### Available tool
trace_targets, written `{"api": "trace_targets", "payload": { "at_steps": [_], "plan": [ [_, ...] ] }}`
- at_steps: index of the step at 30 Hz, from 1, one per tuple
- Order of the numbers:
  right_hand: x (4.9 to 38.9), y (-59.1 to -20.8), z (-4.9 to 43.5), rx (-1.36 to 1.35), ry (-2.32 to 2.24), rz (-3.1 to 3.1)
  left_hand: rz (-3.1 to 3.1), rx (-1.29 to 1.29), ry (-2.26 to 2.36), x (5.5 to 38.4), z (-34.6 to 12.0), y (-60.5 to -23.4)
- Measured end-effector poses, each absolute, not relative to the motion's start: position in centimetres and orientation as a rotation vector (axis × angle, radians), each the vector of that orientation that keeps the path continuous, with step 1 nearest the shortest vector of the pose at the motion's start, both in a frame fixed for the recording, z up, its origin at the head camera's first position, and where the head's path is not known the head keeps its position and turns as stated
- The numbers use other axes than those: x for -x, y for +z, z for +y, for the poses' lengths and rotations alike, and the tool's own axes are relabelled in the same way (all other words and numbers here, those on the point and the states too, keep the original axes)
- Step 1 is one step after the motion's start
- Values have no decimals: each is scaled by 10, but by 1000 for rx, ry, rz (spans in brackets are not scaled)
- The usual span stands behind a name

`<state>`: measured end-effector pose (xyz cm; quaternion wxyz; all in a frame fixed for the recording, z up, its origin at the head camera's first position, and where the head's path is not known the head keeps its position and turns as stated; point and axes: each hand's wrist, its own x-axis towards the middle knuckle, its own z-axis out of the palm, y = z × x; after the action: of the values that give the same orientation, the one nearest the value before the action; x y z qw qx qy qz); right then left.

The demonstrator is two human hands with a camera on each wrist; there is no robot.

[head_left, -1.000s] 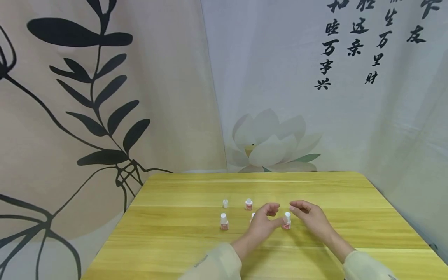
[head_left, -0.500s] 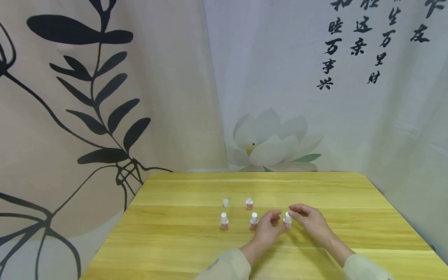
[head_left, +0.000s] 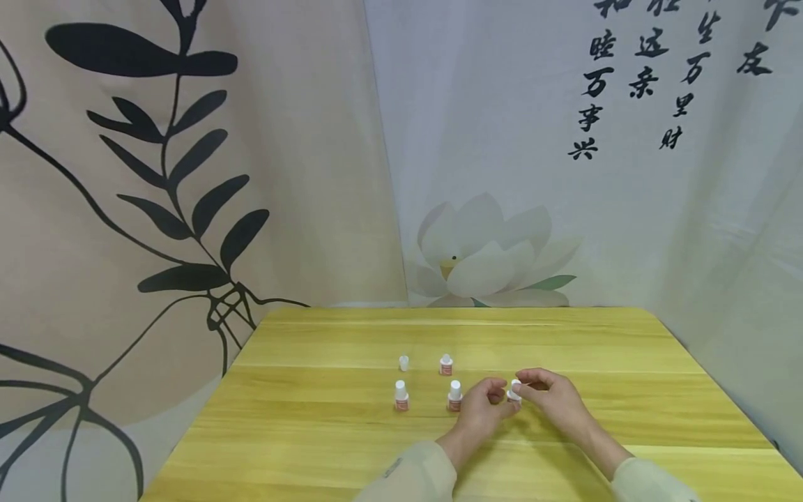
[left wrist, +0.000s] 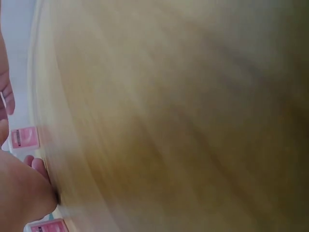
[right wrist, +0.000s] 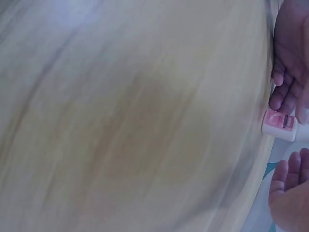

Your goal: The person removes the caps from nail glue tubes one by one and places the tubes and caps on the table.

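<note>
A person's two hands meet at a small upright bottle (head_left: 514, 398) on the right of a wooden table (head_left: 301, 446). The left hand (head_left: 480, 410) has its thumb and fingers closed around the bottle's body; the right hand (head_left: 557, 401) pinches its white cap (head_left: 516, 382). To the left stand two matching bottles (head_left: 454, 396), with another bottle (head_left: 446, 364) and a small white piece (head_left: 404, 362) behind.

Wide head view forward and down; close wrist views, same table (head_left: 301, 404)
</note>
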<state>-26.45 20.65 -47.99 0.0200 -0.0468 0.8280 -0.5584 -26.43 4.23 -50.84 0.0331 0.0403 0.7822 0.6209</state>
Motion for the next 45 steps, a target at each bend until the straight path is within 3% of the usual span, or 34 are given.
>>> {"api": "trace_targets", "payload": {
  "at_steps": [26,45],
  "plan": [
    [268,-491,203,118,-1661,2637,2582,-317,1778,273,40,-516],
    [269,-498,202,133,-1674,2681,2578,-321,1821,272,41,-516]
  ]
}}
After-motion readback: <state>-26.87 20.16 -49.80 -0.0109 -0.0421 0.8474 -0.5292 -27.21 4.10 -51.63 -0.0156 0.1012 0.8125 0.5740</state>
